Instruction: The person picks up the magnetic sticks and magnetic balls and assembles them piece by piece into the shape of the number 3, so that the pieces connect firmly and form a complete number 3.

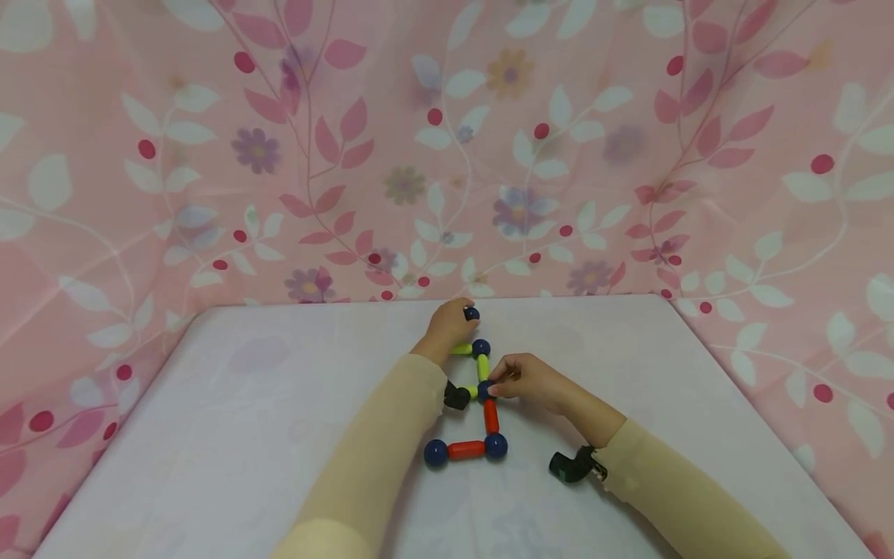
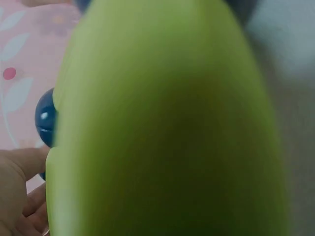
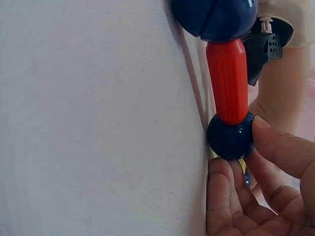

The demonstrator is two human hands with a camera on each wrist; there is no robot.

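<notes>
A figure of blue balls joined by rods lies on the table. My right hand (image 1: 534, 382) pinches the blue ball (image 1: 486, 390) where a red rod (image 1: 492, 417) meets yellow-green rods (image 1: 483, 367). In the right wrist view, thumb and fingers grip that ball (image 3: 227, 138) below a red rod (image 3: 227, 83). Farther back, my left hand (image 1: 447, 326) holds another blue ball (image 1: 472, 314) at the far end. A yellow-green rod (image 2: 167, 123) very near the camera hides much of the left wrist view, where part of the left hand (image 2: 17, 189) shows at the edge.
Nearest the front, a second red rod (image 1: 466, 450) links two blue balls, one at the left end (image 1: 436, 453) and one at the corner (image 1: 496, 446). A white cloth covers the table (image 1: 244, 435). Behind it hangs a pink floral curtain (image 1: 447, 155). Each wrist bears a black camera (image 1: 571, 466).
</notes>
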